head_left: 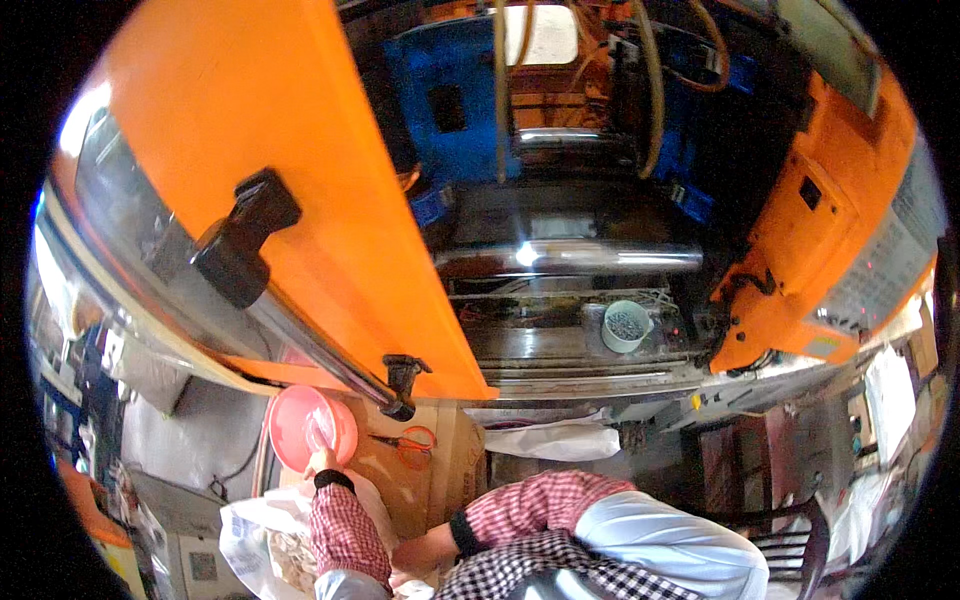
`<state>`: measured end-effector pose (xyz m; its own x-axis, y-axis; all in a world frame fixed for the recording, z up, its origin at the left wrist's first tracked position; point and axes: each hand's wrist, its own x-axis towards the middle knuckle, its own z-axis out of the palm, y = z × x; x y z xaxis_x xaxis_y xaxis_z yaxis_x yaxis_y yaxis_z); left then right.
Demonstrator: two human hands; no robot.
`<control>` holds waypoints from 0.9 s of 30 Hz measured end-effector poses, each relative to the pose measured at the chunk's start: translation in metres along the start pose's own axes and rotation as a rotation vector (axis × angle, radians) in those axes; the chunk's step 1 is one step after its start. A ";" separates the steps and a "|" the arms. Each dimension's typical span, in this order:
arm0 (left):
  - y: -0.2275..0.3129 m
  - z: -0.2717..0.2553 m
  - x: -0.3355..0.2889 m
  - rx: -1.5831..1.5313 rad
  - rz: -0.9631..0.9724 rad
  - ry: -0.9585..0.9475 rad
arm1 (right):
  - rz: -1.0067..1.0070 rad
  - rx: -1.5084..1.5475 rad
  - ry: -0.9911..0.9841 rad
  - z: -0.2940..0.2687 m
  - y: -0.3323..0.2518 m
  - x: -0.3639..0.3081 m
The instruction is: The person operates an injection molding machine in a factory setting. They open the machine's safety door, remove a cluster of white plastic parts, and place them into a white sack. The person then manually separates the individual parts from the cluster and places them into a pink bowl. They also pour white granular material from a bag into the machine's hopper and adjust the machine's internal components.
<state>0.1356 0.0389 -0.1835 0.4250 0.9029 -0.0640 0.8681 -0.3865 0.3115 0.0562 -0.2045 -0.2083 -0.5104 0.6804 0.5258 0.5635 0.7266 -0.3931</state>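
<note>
My left hand (322, 463) is at the near rim of a round pink basin (283, 432), its fingers closed. A pale, translucent thing shows beyond the fingertips inside the basin, too blurred to name. Low in front of me, my right hand (424, 553) sits beside my left forearm, which covers its fingers. Under and left of that forearm lies a white plastic sack (243, 540) holding many small pale pieces. Orange-handled scissors (415, 447) lie on a brown cardboard box (390, 485), right of the basin.
A machine's orange sliding door (400, 290) with a black-ended bar handle (320, 345) rises ahead. Inside the machine are a shiny metal bar (600, 260) and a pale green pot (626, 340) of small grey pieces. A dark chair (815, 540) stands at right.
</note>
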 end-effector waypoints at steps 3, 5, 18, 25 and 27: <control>0.008 -0.001 -0.001 -0.223 -0.004 0.018 | 0.468 0.345 -0.111 -0.069 -0.026 -0.051; 0.011 -0.008 -0.008 -0.544 -0.016 0.039 | 0.766 0.351 0.003 -0.147 -0.066 -0.081; 0.247 -0.168 -0.203 -1.497 0.966 -0.186 | 0.853 -0.326 1.563 -0.465 -0.040 -0.266; 0.245 -0.171 -0.230 -1.445 0.748 -0.007 | 0.643 -1.062 1.486 -0.620 0.084 -0.288; 0.270 -0.174 -0.246 -1.538 0.730 0.099 | 0.718 -1.026 1.451 -0.674 0.104 -0.294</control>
<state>0.2209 -0.2552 0.0819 0.5247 0.6641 0.5326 -0.5409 -0.2231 0.8110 0.7021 -0.3933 0.1048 0.5073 -0.2013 0.8379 0.7787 -0.3094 -0.5458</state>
